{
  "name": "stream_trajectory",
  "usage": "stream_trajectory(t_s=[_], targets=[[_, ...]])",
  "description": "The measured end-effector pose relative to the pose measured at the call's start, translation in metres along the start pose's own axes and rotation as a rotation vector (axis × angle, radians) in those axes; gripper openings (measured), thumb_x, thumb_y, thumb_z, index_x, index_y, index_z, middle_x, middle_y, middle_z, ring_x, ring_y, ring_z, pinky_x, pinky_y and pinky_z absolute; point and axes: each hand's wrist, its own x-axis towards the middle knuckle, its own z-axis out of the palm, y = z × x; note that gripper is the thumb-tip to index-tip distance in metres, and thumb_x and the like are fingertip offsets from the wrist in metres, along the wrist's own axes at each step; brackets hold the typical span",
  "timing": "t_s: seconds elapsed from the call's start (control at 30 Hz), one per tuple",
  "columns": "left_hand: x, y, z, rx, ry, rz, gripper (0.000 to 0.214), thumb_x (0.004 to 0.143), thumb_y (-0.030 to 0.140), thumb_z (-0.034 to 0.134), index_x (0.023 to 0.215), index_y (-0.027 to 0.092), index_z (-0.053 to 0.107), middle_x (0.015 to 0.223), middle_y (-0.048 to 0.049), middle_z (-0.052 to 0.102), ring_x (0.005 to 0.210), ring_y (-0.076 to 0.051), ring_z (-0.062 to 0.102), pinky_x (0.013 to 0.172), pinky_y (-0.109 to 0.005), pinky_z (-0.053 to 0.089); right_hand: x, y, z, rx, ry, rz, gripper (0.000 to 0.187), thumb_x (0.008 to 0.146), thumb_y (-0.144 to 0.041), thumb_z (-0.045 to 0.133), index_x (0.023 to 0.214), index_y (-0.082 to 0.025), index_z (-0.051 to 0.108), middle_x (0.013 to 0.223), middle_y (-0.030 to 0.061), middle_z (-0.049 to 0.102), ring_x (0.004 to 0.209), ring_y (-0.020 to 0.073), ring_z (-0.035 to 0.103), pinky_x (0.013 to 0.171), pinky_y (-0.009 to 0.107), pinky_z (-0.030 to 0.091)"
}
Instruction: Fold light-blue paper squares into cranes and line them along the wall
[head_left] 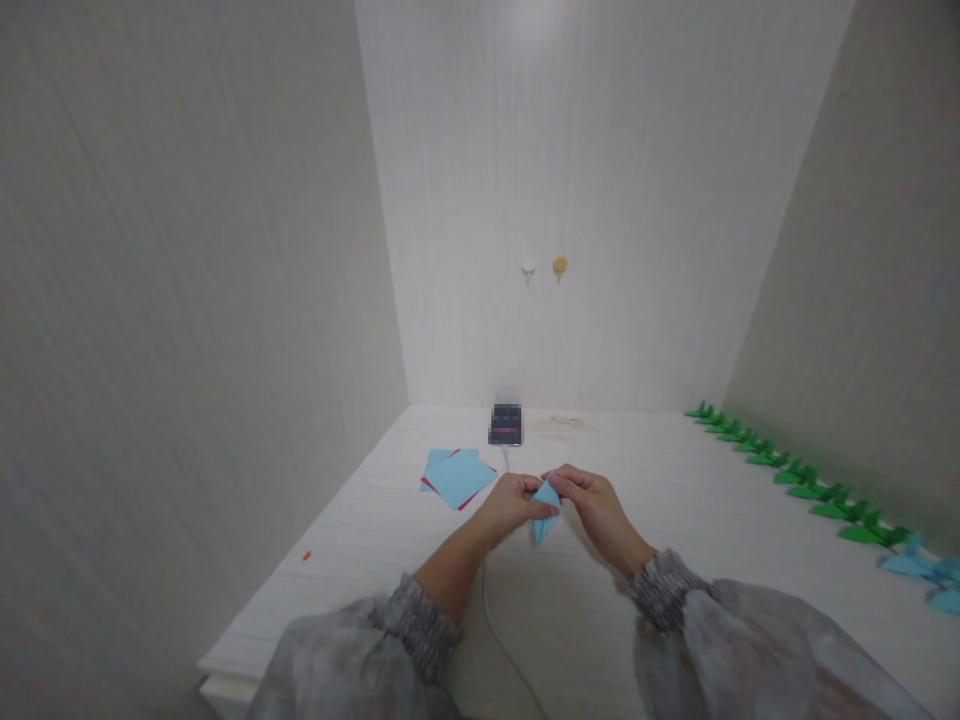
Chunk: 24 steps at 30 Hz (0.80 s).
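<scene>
Fingers of the left hand (516,506) and right hand (596,498) pinch a folded blue paper (547,494) over the table (645,455), well apart from its left edge (260,598) and the green figures (838,509).

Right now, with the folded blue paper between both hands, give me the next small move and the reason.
Probably press the crease at the upper tip of the folded blue paper with the right hand: it is at that tip, while the left hand pins the middle, so the piece looks steady enough.
</scene>
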Motion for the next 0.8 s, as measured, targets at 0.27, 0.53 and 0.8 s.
stream_trajectory(t_s=[0.27,0.53,0.8], targets=[[0.001,-0.005,-0.003,-0.019,0.045,0.015,0.019,0.055,0.025,0.063,0.066,0.011,0.060,0.058,0.0021,0.051,0.052,-0.007,0.042,0.055,-0.020,0.031,0.000,-0.005,-0.001,-0.006,0.013,-0.043,0.021,0.069,-0.034,0.052,0.064,-0.015,0.059,0.066,-0.0006,0.052,0.066,0.0116,0.047,0.064,0.023,0.037],[0.000,-0.006,-0.002,-0.015,-0.002,-0.084,0.019,0.050,0.025,0.064,0.057,0.010,0.055,0.051,0.0034,0.048,0.046,-0.006,0.040,0.049,-0.019,0.028,0.003,0.007,-0.005,0.067,0.008,-0.002,0.021,0.069,-0.033,0.054,0.072,-0.016,0.064,0.071,0.0014,0.056,0.067,0.0124,0.047,0.065,0.024,0.035],[-0.002,-0.006,-0.002,0.056,0.020,-0.091,0.026,0.051,0.034,0.063,0.057,0.010,0.054,0.049,0.0046,0.044,0.045,-0.005,0.036,0.047,-0.019,0.026,0.003,0.008,-0.006,0.058,0.014,0.032,0.021,0.065,-0.035,0.057,0.069,-0.016,0.065,0.068,0.0013,0.059,0.067,0.0134,0.048,0.064,0.025,0.036]])
